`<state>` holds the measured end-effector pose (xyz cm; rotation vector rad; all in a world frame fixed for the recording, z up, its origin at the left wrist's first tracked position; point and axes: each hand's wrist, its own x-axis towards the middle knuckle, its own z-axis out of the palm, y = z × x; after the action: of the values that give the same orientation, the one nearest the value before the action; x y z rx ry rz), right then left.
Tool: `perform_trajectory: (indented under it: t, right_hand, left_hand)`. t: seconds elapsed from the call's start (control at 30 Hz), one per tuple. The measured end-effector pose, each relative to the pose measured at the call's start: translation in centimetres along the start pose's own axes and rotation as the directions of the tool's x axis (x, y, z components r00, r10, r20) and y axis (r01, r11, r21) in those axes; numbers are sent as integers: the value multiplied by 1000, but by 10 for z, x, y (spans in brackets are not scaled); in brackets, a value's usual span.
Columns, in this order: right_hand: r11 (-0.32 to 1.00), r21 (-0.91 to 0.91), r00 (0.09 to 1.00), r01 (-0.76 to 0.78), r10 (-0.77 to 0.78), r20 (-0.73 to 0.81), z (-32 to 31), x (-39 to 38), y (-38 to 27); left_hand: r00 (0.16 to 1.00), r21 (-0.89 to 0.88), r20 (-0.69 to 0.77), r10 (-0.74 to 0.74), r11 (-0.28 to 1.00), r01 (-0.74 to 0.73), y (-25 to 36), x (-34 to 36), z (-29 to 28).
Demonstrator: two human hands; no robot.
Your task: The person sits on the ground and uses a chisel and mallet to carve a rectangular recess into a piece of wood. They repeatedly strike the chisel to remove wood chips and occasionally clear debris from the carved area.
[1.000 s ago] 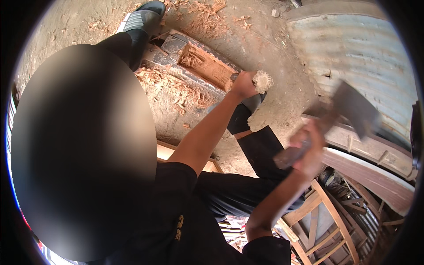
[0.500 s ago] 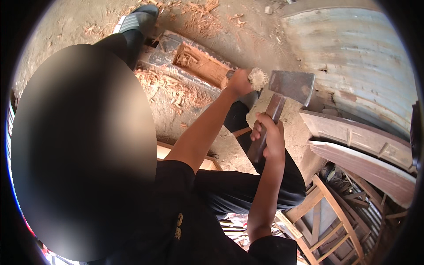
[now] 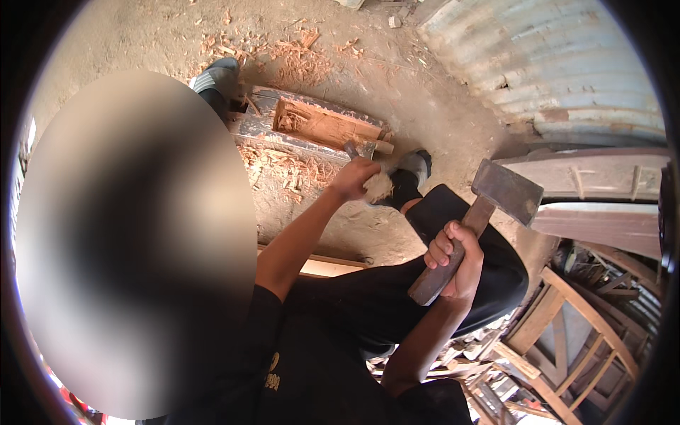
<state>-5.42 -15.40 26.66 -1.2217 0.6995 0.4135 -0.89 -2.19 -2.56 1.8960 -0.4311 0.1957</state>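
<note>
— What does the right hand point(image 3: 453, 258) have?

— A hatchet point(image 3: 476, 225). The grip is closed tight around the lower half of the wooden handle, fingers wrapped over it, thumb side up. The handle is dark and worn, and it slants up and to the right to a broad, wedge-shaped metal head, dull grey-brown, that sits above the person's black-trousered knee.

— And the left hand point(image 3: 356, 177)?

— It is stretched forward and down, closed on a small pale chunk of wood point(image 3: 379, 188), rough and fibrous at its end. The fingers curl over the top; how far round they go I cannot tell. The chunk is held just by the near end of a log point(image 3: 312, 127).

— Describe the log.

— It lies on the dirt ground point(image 3: 397, 85), dark and weathered on the outside, with a long trough hacked into its top face. The fresh cut is orange-brown and splintery. Chips point(image 3: 283, 166) of the same colour are scattered along its near side and beyond it.

— Anything near the feet?

— A shoe point(image 3: 216, 74) is planted at the far left end of the log, another shoe point(image 3: 414, 166) just right of the left hand. Corrugated metal sheeting point(image 3: 552, 64) lies to the right, and wooden frames point(image 3: 567, 319) sit low on the right.
</note>
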Motion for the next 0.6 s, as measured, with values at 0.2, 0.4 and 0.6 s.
perform_trajectory:
  t: [0.2,0.4,0.6]
  right_hand:
    - [984,147,988,-97,77,136,-7,-5,10]
    - [976,183,987,-115,91,133,-21,-7,16]
    - [934,311,968,-174,105,228,-34,-2,19]
  left_hand:
    - [989,134,54,-140,982,131,17,8,-7]
    - [739,435,-59,-671,649,624,-5,42,-60]
    - [702,669,1,-712,523,529,-39,-16,-79]
